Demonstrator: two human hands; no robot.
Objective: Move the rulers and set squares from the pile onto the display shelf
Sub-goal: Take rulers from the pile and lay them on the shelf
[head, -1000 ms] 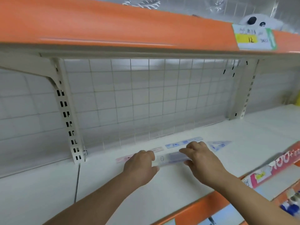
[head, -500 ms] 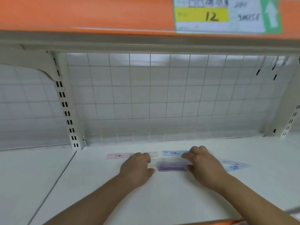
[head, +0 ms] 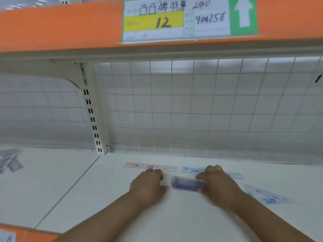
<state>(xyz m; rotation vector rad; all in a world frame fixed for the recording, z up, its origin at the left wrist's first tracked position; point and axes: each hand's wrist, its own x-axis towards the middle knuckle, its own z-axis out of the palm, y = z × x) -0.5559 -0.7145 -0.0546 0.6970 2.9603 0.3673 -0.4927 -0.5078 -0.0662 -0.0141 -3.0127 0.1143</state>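
Note:
On the white display shelf (head: 174,215) lie a pink ruler (head: 138,165) and a blue ruler (head: 190,170) in a row near the back. A blue set square (head: 267,196) lies flat at the right. My right hand (head: 218,184) pinches the right end of a purple ruler (head: 187,184) in front of the blue ruler. My left hand (head: 148,186) has curled fingers and rests on the shelf just left of the purple ruler, a small gap apart, fingertips at the pink ruler's edge. The purple ruler is blurred.
A wire grid back panel (head: 192,110) closes the rear. A slotted upright (head: 90,110) stands at the left. The orange shelf edge above (head: 61,27) carries a price label (head: 188,18). A grey pile (head: 10,161) lies on the neighbouring shelf at far left.
The camera has dropped and turned left. My left hand has come off the purple ruler's left end; my right hand still holds its right end.

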